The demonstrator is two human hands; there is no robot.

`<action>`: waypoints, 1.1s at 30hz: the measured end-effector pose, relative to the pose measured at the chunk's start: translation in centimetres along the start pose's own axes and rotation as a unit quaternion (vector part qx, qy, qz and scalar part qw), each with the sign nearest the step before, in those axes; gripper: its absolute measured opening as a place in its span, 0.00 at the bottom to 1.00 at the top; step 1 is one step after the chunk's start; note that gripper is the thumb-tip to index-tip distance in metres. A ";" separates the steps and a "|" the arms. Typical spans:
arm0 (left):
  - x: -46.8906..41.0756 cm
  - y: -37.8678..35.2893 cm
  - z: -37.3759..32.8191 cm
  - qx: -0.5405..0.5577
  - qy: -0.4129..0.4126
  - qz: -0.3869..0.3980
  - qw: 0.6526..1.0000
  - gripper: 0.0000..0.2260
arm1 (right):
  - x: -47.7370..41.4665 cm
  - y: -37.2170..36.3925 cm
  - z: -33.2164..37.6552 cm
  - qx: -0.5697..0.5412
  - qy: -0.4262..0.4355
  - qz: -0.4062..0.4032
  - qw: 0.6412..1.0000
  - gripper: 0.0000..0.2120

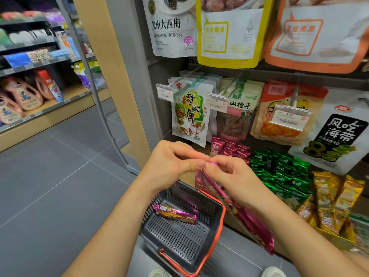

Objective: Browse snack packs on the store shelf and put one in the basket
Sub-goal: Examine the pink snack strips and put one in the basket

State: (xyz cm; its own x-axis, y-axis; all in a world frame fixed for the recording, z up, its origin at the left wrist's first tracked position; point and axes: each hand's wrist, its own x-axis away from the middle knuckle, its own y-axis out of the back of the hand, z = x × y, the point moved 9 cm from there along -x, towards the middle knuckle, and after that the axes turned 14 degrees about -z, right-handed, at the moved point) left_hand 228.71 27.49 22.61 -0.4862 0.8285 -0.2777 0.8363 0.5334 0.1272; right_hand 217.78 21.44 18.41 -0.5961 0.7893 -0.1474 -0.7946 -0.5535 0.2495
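The top edge of the pink snack pack (256, 226) is disappearing between the fingertips of both hands, and the right forearm is covering part of its length, so its print is hard to read. The left hand (173, 158) is closing its grip, thumb against curled fingers, on that top edge. The right hand (231, 176) is pinching it just beside, its grip equally tight. The pack is hanging tilted above the right rim of the basket (179, 191).

The basket is standing on the grey tiled floor (60, 176) and is holding a second pack (174, 214), which is lying flat. Two shoe tips (273, 271) are being cut off at the bottom edge.

Green packs (283, 172) and gold packs (329, 200) are crowding the shelf (235, 221) on the right. Larger pouches (189, 114) are hanging above them, and the top row is cut off. The aisle shelves (30, 62) on the left are blurring out.
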 end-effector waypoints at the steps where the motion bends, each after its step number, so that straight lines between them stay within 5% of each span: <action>1: -0.1 0.2 0.0 -0.018 -0.005 -0.008 1.000 0.06 | 0.0 -0.1 0.0 0.006 0.005 0.003 1.000 0.17; 4: -0.3 1.0 0.3 -0.076 0.001 -0.034 0.997 0.05 | 0.1 -0.5 -0.4 0.009 -0.007 0.036 0.999 0.10; 8: -0.7 2.9 0.8 -0.149 -0.013 -0.104 0.983 0.13 | 0.2 -0.7 -0.8 -0.007 -0.025 0.075 0.997 0.18; 12: -0.3 1.3 0.9 -0.220 -0.061 -0.038 0.973 0.10 | 0.0 0.1 -0.6 0.041 0.013 0.016 0.999 0.17; 15: -0.5 1.2 1.7 -0.196 -0.012 -0.023 0.980 0.08 | 0.1 0.4 -0.2 0.038 0.027 0.001 0.999 0.17; 20: -1.0 2.4 1.7 -0.140 -0.014 -0.100 0.985 0.11 | 0.4 -0.4 -0.3 0.024 0.020 0.036 0.999 0.22; 25: -1.4 7.3 1.8 -0.151 -0.031 -0.278 0.948 0.12 | 2.4 -2.0 -1.8 0.133 -0.009 0.184 0.974 0.32; 28: -1.2 10.0 2.0 -0.177 -0.033 -0.350 0.919 0.12 | 1.8 -0.6 -1.2 0.116 -0.004 0.114 0.987 0.27; 33: -1.8 8.8 2.4 -0.215 -0.028 -0.252 0.943 0.10 | 0.8 1.5 -0.5 0.002 -0.035 0.033 0.999 0.14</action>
State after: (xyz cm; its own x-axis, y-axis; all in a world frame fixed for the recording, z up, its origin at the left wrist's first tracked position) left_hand 237.56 30.32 21.94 -0.7701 0.4483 -0.4538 0.3167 0.8863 0.3380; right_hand 216.07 21.11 18.15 -0.6378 0.7675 -0.0641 -0.7530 -0.6040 0.2609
